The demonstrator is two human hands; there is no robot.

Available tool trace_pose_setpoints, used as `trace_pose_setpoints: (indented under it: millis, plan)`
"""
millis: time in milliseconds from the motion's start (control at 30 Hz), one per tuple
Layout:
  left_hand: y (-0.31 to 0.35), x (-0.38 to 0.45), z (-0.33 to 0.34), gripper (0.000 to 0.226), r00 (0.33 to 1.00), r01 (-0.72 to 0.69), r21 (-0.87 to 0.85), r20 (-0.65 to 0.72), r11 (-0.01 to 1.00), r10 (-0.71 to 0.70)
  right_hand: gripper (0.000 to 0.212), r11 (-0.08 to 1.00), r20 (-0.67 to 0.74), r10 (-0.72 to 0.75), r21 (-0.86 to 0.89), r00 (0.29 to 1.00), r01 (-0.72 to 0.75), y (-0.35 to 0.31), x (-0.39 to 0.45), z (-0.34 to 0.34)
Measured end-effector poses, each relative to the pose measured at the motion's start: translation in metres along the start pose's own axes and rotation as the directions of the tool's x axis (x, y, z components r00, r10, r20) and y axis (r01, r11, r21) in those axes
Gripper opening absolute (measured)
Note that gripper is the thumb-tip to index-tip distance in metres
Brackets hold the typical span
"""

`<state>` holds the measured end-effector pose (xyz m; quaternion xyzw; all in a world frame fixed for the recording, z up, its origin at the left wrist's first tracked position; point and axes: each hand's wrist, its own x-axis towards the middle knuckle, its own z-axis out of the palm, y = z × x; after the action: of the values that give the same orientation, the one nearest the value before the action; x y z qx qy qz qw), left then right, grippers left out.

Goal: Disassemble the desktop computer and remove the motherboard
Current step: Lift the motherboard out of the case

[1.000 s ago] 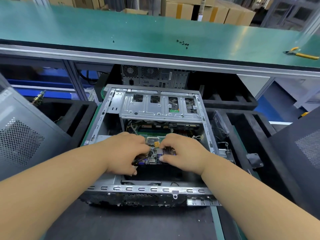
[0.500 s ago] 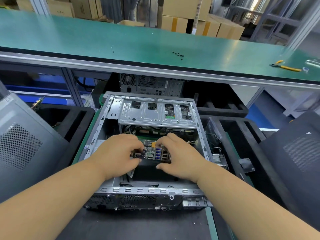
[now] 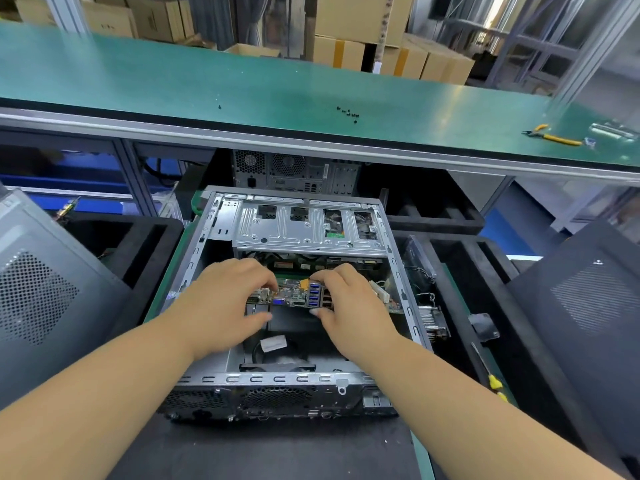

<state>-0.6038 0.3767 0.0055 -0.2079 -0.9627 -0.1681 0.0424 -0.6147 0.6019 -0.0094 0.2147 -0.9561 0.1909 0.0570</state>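
While both hands work inside the open computer case [image 3: 194,265], the motherboard [image 3: 294,296] sits tilted in the middle of the chassis, its near edge with the blue ports raised and facing the camera, its far edge tucked below the silver drive cage [image 3: 308,230]. The left hand [image 3: 221,303] grips the board's left end, fingers curled over the top edge and thumb underneath; the right hand [image 3: 346,299] does the same at the right end, fingers hooked over the port block and thumb pressing from the near side. Neither hand holds anything else.

Judging from this, the step in hand is lifting the board free. To do it well, the board should probably come toward the near side first, so its far edge clears the cage, and only then rise. Both ends ought to go up evenly, since twisting could flex it. The white connector [image 3: 379,291] and loose wires just right of the right hand look able to snag, so checking that nothing is attached seems wise. Grip by the edges and port block, not the components. Loose screws [image 3: 348,113] lie on the green workbench [image 3: 138,77] beyond, well apart from the case.
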Motion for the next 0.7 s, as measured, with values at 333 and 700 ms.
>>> trace_pose_setpoints:
  millis: [333, 700]
  plan:
    - [-0.005, -0.001, -0.014, 0.03, 0.993, -0.117, 0.104, 0.016, 0.988, 0.116, 0.057, 0.999, 0.066, 0.043, 0.026, 0.997, -0.045, -0.004, -0.007, -0.007]
    - [-0.013, 0.02, -0.044, 0.026, 0.979, -0.193, 0.115, -0.047, 0.974, 0.199, 0.036, 0.943, -0.034, 0.216, -0.252, 0.976, -0.217, -0.018, -0.004, -0.019]
